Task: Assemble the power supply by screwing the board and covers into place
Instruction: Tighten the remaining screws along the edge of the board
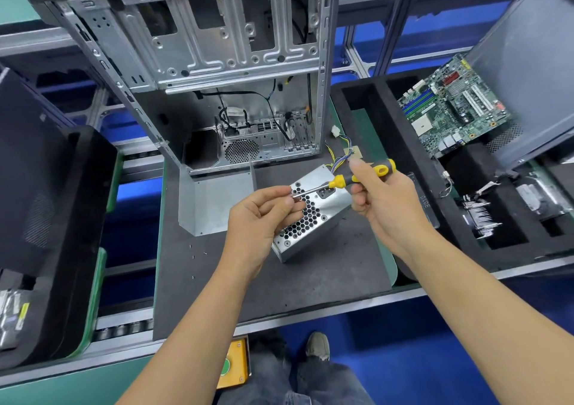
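Nearest the lens we see our two forearms reaching over the table [326, 283], which carries a dark grey foam mat. Our left hand [264, 215] has its fingers curled and pinches the tip of the screwdriver [344, 181] shaft between thumb and forefinger; whether a screw sits at the tip we cannot tell. Our right hand [382, 196] is wrapped round the black-and-yellow handle, holding the tool nearly level above the power supply [313, 215].

We find the power supply lying on the mat near the middle of the table, turned at an angle. It is a bright silver metal box; the face towards us bears a honeycomb vent grille, a mains socket and several screw heads at its edges. A bundle of yellow, blue and white wires [340, 153] leaves its far end and runs to a white connector [335, 131].

Just beside it on the left a bent sheet-metal cover [214, 202] stands on the mat, and a few loose screws [198, 251] lie in front of that cover. Behind stands an open computer case [217, 72], its bare steel interior facing us, with black cables and a round fan grille low down.

To our right a black foam tray [372, 115] holds a green motherboard [453, 106] propped at a tilt. Embossed letters on the tray's near wall are too blurred for us to read. No other writing is legible.
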Demonstrator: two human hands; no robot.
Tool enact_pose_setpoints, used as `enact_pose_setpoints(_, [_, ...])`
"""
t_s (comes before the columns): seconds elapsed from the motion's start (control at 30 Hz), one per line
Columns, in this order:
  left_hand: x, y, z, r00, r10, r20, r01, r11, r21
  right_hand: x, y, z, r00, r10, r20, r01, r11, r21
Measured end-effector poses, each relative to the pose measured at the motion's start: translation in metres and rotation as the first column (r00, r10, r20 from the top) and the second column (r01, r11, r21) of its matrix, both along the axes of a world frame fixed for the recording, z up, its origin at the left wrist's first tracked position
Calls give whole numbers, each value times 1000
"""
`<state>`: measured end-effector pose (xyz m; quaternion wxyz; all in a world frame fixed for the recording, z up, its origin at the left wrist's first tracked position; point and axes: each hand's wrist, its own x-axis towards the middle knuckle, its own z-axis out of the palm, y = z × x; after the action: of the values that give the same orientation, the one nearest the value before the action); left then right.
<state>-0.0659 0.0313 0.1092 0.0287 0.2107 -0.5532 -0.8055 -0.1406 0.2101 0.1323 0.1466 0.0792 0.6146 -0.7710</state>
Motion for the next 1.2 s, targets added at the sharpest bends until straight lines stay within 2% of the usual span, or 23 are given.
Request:
enact_pose_setpoints(0.1, [0, 4, 1, 1000, -25, -8, 24, 997, -73, -3, 6, -1, 996, -81, -35, 81, 997, -4])
enact_pose_setpoints(0.17, [1, 4, -2, 999, -13, -30, 7, 976, -217, -7, 13, 0, 989, -120, -82, 122, 992, 15])
enact_pose_setpoints(0.23, [3, 3, -6, 997, -26, -79, -9, 908, -418, -10, 21, 3, 979, -131, -153, 142, 988, 64])
enact_pose_setpoints(0.27, [4, 2, -8, 991, -66, -116, -10, 828, -561, -11, 25, 4, 974, -120, -194, 143, 984, 106])
enact_pose_setpoints(0.33, [6, 3, -12, 962, -203, -182, -34, 572, -819, -13, 31, 4, 961, -79, -263, 134, 971, 199])
enact_pose_setpoints(0.37, [7, 5, -14, 940, -277, -197, -47, 469, -882, -13, 32, 3, 957, -61, -282, 131, 962, 239])
enact_pose_setpoints(0.4, [7, 7, -16, 921, -336, -195, -47, 403, -914, -13, 34, 2, 956, -48, -291, 131, 953, 273])
enact_pose_setpoints(0.5, [7, 11, -21, 904, -383, -192, -65, 319, -946, -12, 36, -3, 954, -32, -298, 135, 934, 332])
enact_pose_setpoints(0.87, [5, 13, -41, 877, -412, -249, -166, 227, -960, -6, 33, -2, 947, 22, -322, 121, 900, 418])
enact_pose_setpoints(1.07, [5, 11, -47, 863, -431, -263, -206, 176, -963, 1, 27, 16, 884, 165, -438, 115, 830, 545])
enact_pose_setpoints(1.2, [6, 12, -47, 864, -429, -265, -211, 170, -963, 6, 22, 39, 827, 349, -441, 25, 760, 649])
